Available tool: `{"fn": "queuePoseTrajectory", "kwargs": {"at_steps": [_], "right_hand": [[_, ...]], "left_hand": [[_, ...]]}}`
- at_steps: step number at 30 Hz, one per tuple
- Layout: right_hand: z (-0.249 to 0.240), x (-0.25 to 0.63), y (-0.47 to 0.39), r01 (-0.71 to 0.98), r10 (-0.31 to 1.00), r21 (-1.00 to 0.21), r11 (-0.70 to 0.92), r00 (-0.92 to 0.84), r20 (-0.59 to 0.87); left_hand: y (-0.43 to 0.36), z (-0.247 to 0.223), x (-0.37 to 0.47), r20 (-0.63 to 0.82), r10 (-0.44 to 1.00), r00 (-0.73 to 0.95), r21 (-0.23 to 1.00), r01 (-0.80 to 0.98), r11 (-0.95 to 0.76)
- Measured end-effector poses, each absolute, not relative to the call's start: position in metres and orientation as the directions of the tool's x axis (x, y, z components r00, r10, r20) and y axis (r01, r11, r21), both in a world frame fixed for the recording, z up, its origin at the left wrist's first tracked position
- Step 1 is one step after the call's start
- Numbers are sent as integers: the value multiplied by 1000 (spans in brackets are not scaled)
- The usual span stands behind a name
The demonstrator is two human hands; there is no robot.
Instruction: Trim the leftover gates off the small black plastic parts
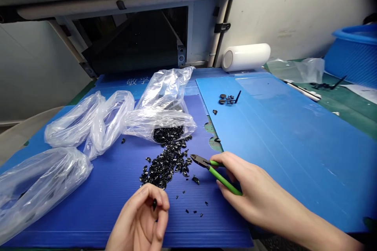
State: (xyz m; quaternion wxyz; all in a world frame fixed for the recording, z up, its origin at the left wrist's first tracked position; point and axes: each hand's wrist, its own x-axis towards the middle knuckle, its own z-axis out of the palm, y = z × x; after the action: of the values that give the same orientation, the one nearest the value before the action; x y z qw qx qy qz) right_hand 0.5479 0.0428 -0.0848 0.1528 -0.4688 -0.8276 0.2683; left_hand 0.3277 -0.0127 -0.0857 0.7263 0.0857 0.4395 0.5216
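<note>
My right hand (238, 180) is closed around green-handled cutting pliers (219, 176), whose dark jaws point left at a pile of small black plastic parts (165, 162). My left hand (144, 215), its fingers curled, holds one small black part (154, 204) just in front of the pile. The pile spreads from the mouth of a clear plastic bag (167, 98) onto a dark blue ribbed sheet (118, 188). Tiny black scraps (194, 211) lie between my two hands.
Crumpled clear bags (70, 125) are at the left. A light blue board (282, 133) on the right bears a black sprue (228, 100). Behind are a white roll (247, 57), a blue basket (353, 55) and a metal machine frame (132, 0).
</note>
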Motion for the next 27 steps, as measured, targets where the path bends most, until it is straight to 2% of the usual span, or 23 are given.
{"fn": "queuePoseTrajectory", "kwargs": {"at_steps": [5, 7, 9, 11, 12, 13, 14, 16, 18, 19, 20, 21, 24, 25, 27], "right_hand": [[-79, 558, 38, 707, 872, -604, 367, -488, -43], [-78, 561, 37, 709, 897, -652, 271, -431, -96], [-77, 561, 36, 704, 905, -696, 145, -379, -194], [-77, 559, 34, 666, 893, -744, 57, -367, -261], [-76, 556, 33, 640, 882, -768, 23, -374, -285], [-75, 553, 31, 614, 870, -789, -8, -385, -308], [-73, 550, 29, 592, 853, -805, -43, -397, -337], [-71, 543, 27, 539, 792, -831, -137, -445, -419], [-69, 540, 28, 454, 728, -860, -232, -505, -463], [-69, 540, 29, 427, 721, -870, -249, -518, -460], [-69, 541, 31, 424, 737, -875, -235, -509, -444], [-70, 542, 33, 448, 775, -874, -189, -479, -413], [-70, 549, 37, 592, 871, -806, -26, -382, -308], [-70, 552, 38, 621, 882, -784, 0, -370, -293], [-70, 556, 38, 669, 891, -743, 28, -354, -285]], "left_hand": [[-13, -86, 328, -548, 834, 67, 722, -466, 512], [-12, -87, 331, -547, 831, 96, 743, -401, 536], [-12, -91, 334, -542, 838, 55, 791, -302, 532], [-11, -98, 336, -433, 897, -86, 902, -45, 430], [-12, -104, 337, -307, 941, -145, 931, 159, 329], [-12, -110, 338, -149, 975, -165, 898, 390, 204], [-13, -117, 339, 9, 993, -121, 791, 608, 66], [-16, -129, 342, 199, 979, 55, 460, 876, -143], [-19, -137, 346, 261, 943, 207, 208, 942, -264], [-20, -138, 349, 265, 930, 256, 155, 940, -303], [-21, -137, 352, 251, 926, 282, 160, 931, -327], [-21, -135, 354, 219, 932, 289, 215, 917, -335], [-14, -124, 360, 121, 960, 252, 443, 852, -280], [-9, -120, 361, 118, 964, 240, 469, 842, -267], [1, -115, 363, 134, 959, 249, 410, 867, -282]]}}
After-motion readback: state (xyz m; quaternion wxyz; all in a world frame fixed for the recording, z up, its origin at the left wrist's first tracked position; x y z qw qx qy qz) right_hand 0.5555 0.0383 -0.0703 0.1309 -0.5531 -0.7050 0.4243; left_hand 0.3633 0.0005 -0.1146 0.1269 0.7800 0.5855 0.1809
